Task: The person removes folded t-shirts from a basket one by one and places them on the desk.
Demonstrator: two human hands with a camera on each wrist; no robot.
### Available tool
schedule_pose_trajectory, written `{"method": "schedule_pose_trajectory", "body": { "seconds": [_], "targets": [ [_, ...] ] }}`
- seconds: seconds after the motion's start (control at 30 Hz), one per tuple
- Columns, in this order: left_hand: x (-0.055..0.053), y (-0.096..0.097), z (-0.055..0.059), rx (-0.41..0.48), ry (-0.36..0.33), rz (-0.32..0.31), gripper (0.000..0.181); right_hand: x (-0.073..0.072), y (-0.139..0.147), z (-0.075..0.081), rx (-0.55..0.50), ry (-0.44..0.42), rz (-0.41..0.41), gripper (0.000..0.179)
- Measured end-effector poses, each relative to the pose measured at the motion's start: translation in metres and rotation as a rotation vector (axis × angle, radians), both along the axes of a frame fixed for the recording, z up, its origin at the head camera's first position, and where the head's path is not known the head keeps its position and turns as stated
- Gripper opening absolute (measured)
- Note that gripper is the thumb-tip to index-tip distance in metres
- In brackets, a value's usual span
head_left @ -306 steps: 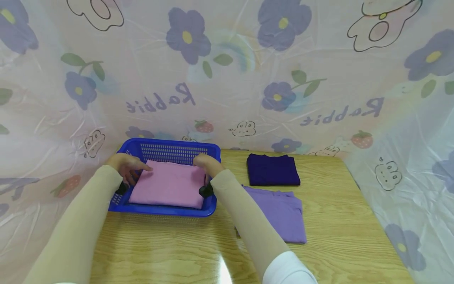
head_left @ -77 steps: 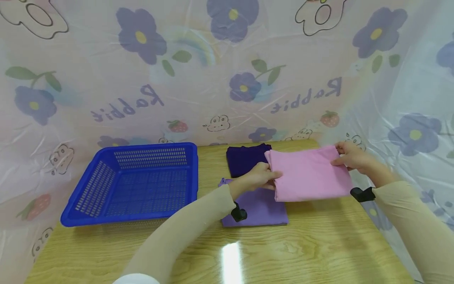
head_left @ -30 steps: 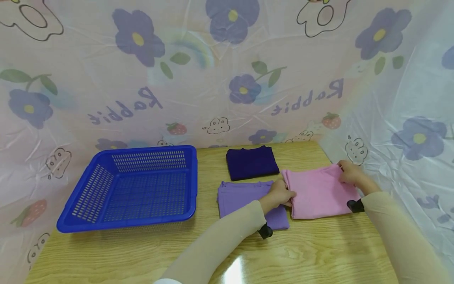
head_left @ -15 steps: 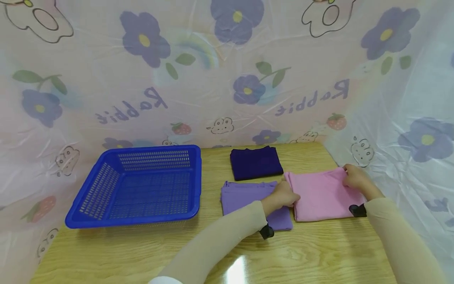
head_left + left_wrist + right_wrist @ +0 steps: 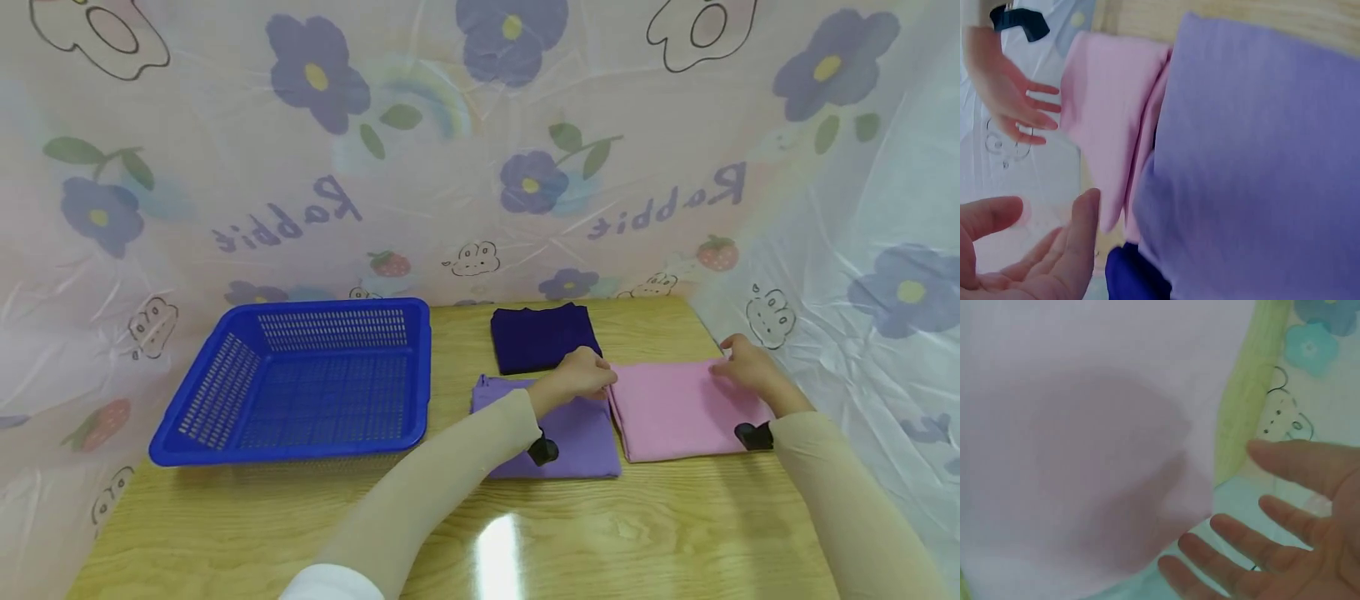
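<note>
A folded pink cloth point(image 5: 682, 410) lies flat on the wooden table at the right. My left hand point(image 5: 576, 377) is over the far edge of the folded purple cloth point(image 5: 577, 442), fingertips right at the pink cloth's far left corner. In the left wrist view this hand point(image 5: 1041, 256) has its thumb and fingers apart, with nothing between them. My right hand point(image 5: 752, 371) is beside the far right corner of the pink cloth. Its fingers point(image 5: 1260, 550) are spread and loose in the right wrist view. A folded dark navy cloth point(image 5: 536, 337) lies behind the purple one.
A blue plastic basket point(image 5: 420, 383) with nothing in it stands on the left of the wooden table point(image 5: 645, 533). A flower-patterned sheet point(image 5: 450, 192) hangs behind the table and along its sides.
The pink cloth went from the basket to the table right of the purple cloth. In the last half second my left hand moved from its left edge to its far left corner; both hands loosened.
</note>
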State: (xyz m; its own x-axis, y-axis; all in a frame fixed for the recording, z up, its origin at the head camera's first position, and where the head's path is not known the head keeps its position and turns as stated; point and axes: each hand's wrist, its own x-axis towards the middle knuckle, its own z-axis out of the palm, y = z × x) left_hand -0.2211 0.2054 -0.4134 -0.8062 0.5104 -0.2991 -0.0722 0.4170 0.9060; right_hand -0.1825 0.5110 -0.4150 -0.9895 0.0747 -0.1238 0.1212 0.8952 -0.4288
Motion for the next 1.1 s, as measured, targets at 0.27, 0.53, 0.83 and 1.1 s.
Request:
{"method": "schedule_pose_trajectory", "body": {
  "seconds": [0.27,0.53,0.83,1.1],
  "targets": [
    [-0.031,-0.031,0.017,0.056,0.059,-0.005,0.032,-0.019,-0.034,-0.001,-0.160,0.061,0.067,0.049],
    [-0.059,-0.078,0.034,0.099,0.163,-0.094,0.038,-0.032,-0.072,0.011,-0.334,0.187,0.095,0.049],
    [-0.066,-0.125,0.065,-0.055,0.399,-0.108,0.042,-0.042,-0.100,0.033,-0.337,0.309,0.142,0.049],
    [-0.069,-0.183,0.073,-0.181,0.543,-0.109,0.055,-0.043,-0.115,0.034,-0.136,0.394,0.165,0.059]
  ]
}}
